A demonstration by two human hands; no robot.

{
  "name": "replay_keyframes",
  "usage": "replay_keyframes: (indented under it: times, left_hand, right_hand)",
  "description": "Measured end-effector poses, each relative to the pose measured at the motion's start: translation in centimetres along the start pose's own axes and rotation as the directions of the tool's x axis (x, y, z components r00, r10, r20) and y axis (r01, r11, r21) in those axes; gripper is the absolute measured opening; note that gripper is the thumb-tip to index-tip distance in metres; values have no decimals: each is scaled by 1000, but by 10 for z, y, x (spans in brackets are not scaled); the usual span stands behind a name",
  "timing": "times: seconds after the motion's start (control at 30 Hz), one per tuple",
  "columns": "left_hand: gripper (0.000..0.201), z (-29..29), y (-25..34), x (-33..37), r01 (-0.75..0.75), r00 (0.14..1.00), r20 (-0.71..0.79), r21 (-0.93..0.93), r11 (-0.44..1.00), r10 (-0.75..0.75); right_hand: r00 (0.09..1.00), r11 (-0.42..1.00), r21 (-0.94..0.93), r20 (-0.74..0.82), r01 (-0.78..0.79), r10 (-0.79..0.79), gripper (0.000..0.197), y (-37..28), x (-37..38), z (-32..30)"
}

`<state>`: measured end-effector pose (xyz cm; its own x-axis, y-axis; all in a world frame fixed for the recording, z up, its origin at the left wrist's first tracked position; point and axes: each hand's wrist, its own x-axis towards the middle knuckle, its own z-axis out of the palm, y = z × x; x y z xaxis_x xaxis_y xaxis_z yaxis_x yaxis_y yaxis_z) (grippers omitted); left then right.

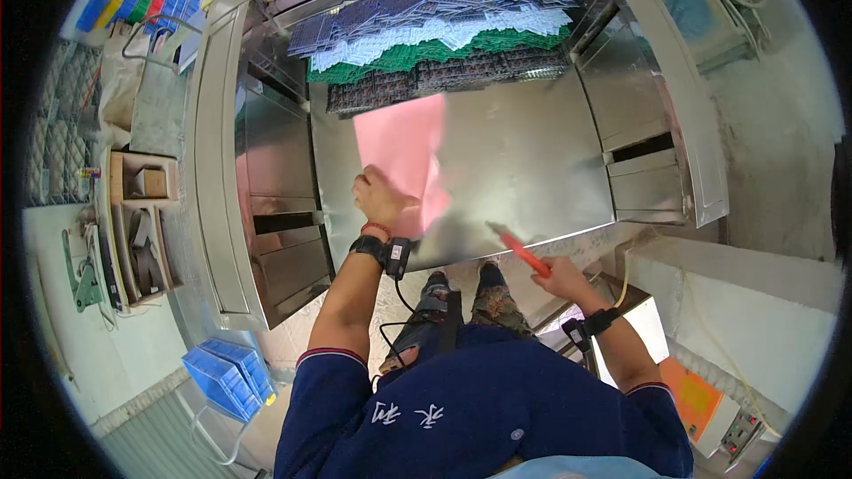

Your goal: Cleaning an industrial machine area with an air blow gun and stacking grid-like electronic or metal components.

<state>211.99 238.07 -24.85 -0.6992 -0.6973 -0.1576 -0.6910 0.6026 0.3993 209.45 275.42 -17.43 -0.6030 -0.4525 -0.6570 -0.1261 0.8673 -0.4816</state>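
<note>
My left hand (381,198) is closed on the lower left edge of a pink sheet (404,137). The sheet lies tilted over the metal tabletop, its far end close to the rows of small pieces; its right edge is blurred and uneven. Out past the table's near edge, my right hand (561,278) grips a red-handled tool (525,255). Its slim grey tip points up and left over the tabletop, too blurred to tell the kind. The two hands are well apart, and the tool does not touch the sheet.
Along the back of the metal tabletop (524,151) lie overlapping rows of small flat pieces: dark blue (426,7), white (444,34), green (408,57) and black (444,78). Raised metal sides (222,168) flank the table. Blue crates (229,377) stand at lower left, a wooden shelf (142,222) at left.
</note>
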Motion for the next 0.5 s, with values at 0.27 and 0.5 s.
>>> replay_keyframes:
  times: [0.27, 0.5]
  left_hand:
    - [92, -15, 16, 8, 258, 962, 64, 127, 958, -267]
    - [62, 12, -62, 28, 255, 936, -119, -419, 871, -331]
  right_hand:
    - [962, 964, -147, 196, 223, -192, 34, -10, -17, 8]
    - [979, 977, -168, -129, 133, -155, 45, 15, -17, 14]
